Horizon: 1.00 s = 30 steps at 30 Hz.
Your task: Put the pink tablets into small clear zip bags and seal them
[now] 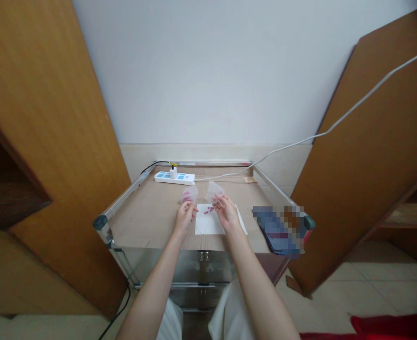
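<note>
My left hand (185,216) is closed on the lower edge of a small clear plastic bag (189,193) with small pink pieces in it. My right hand (227,212) has its fingers curled round another clear plastic bag (214,190), where a little pink shows near the fingertips. Between the two hands a white sheet of paper (208,227) lies on the cardboard-covered table top. Several small dark-pink pieces, like beads (209,210), are scattered on the upper part of the sheet. They are too small to name for certain.
A white power strip (162,177) with a plugged-in adapter (173,173) lies at the back left. Its white cable (275,151) runs off to the upper right. A blurred dark blue flat object (270,231) sits at the right edge. Wooden boards (364,156) lean on both sides.
</note>
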Each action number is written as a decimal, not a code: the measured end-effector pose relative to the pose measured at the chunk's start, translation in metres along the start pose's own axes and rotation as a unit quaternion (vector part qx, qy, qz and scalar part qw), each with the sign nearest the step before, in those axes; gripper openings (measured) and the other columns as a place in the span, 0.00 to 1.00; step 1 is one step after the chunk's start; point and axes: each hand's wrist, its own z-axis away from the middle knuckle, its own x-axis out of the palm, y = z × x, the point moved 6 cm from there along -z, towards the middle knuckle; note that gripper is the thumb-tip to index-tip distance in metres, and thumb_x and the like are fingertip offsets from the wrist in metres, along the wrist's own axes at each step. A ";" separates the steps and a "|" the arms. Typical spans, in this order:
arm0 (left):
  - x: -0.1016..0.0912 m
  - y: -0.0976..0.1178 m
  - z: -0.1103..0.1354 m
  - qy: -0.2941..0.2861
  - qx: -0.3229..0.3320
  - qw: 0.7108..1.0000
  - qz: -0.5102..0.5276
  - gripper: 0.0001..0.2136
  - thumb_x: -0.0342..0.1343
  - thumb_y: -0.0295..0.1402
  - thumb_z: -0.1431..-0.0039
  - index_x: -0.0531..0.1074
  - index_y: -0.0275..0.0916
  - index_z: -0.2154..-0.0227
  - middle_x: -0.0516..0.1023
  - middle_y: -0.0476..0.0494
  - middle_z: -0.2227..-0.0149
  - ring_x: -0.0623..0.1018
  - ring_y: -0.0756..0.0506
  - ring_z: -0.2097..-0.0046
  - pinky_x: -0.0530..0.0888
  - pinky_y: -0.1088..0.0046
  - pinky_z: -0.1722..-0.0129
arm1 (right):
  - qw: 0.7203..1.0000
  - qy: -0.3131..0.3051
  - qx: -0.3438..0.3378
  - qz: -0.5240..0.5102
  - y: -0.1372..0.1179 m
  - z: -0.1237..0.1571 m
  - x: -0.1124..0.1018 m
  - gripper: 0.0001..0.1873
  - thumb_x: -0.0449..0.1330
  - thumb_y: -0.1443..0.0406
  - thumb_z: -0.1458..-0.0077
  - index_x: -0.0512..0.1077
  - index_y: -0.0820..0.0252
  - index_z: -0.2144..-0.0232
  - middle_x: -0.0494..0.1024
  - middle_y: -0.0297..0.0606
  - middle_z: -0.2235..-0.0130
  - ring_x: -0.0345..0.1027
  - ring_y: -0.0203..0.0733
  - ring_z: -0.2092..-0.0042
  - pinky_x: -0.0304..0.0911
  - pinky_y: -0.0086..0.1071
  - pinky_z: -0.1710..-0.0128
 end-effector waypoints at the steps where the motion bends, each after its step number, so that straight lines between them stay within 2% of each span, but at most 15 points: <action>1: 0.003 0.001 0.001 -0.015 0.000 1.000 -0.004 0.15 0.52 0.45 0.58 0.66 0.35 0.76 0.70 0.48 0.79 0.65 0.57 0.83 0.57 0.82 0.85 | 1.000 0.001 0.004 -0.005 0.003 0.000 0.000 0.12 0.60 0.69 0.66 0.64 0.59 0.74 0.74 0.33 0.76 0.69 0.37 0.72 0.63 0.29 0.72; 7: 0.016 0.003 0.005 -0.094 -0.014 0.995 -0.004 0.21 0.47 0.48 0.54 0.69 0.33 0.73 0.73 0.43 0.77 0.68 0.55 0.81 0.60 0.81 0.82 | 1.000 -0.014 0.013 -0.017 0.018 0.004 0.002 0.17 0.60 0.71 0.69 0.62 0.58 0.71 0.73 0.30 0.77 0.69 0.36 0.71 0.63 0.28 0.71; 12: 0.018 0.003 0.005 -0.115 0.001 0.993 -0.035 0.18 0.47 0.46 0.53 0.69 0.34 0.71 0.73 0.45 0.76 0.67 0.55 0.80 0.60 0.81 0.81 | 1.000 -0.004 0.027 -0.010 0.027 0.006 0.001 0.20 0.61 0.72 0.71 0.63 0.59 0.69 0.73 0.30 0.76 0.67 0.33 0.73 0.63 0.27 0.71; 20: 0.007 0.001 0.001 -0.052 0.007 0.998 -0.034 0.13 0.52 0.41 0.57 0.68 0.34 0.78 0.71 0.49 0.79 0.66 0.56 0.81 0.61 0.82 0.82 | 0.999 -0.019 0.014 0.031 0.031 0.007 0.003 0.13 0.60 0.72 0.70 0.66 0.61 0.75 0.73 0.32 0.77 0.66 0.33 0.73 0.62 0.28 0.70; 26: -0.003 0.000 0.000 0.007 0.007 1.000 -0.011 0.11 0.51 0.39 0.56 0.68 0.35 0.77 0.70 0.50 0.80 0.65 0.56 0.81 0.61 0.83 0.83 | 0.999 -0.004 0.023 0.033 0.027 0.006 0.000 0.13 0.62 0.70 0.68 0.67 0.61 0.73 0.73 0.33 0.74 0.67 0.34 0.70 0.62 0.26 0.72; 30: -0.005 0.001 0.001 0.018 0.015 1.000 -0.004 0.10 0.51 0.38 0.56 0.66 0.34 0.80 0.70 0.50 0.80 0.65 0.56 0.82 0.60 0.83 0.83 | 1.000 -0.001 0.013 0.023 0.020 0.005 -0.003 0.07 0.61 0.67 0.65 0.67 0.61 0.78 0.73 0.33 0.76 0.66 0.33 0.74 0.62 0.26 0.74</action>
